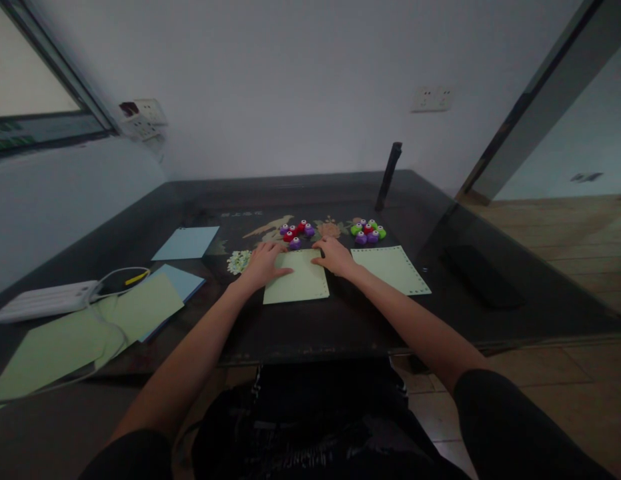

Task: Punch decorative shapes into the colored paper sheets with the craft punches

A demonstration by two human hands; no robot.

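Observation:
A pale green sheet of paper [296, 283] with small marks along its edge lies flat on the dark table. My left hand [263, 263] rests on its upper left part, thumb stretched apart from the fingers. At the upper right corner of that sheet lies my right hand [335, 257], fingers spread over the edge. Just beyond the hands sits a cluster of small red and purple pieces [295, 233] with white eye-like tops. Farther right is a second cluster of green, purple and red pieces [369, 232]. Another pale green sheet [390, 269], with marks along its borders, lies beside my right wrist.
To the left are a light blue sheet [187, 243], overlapping green sheets [97, 327], a white power strip [47, 301] and a loose cable [121, 330]. A black upright object [389, 177] stands at the back; a dark flat object [483, 277] lies at right.

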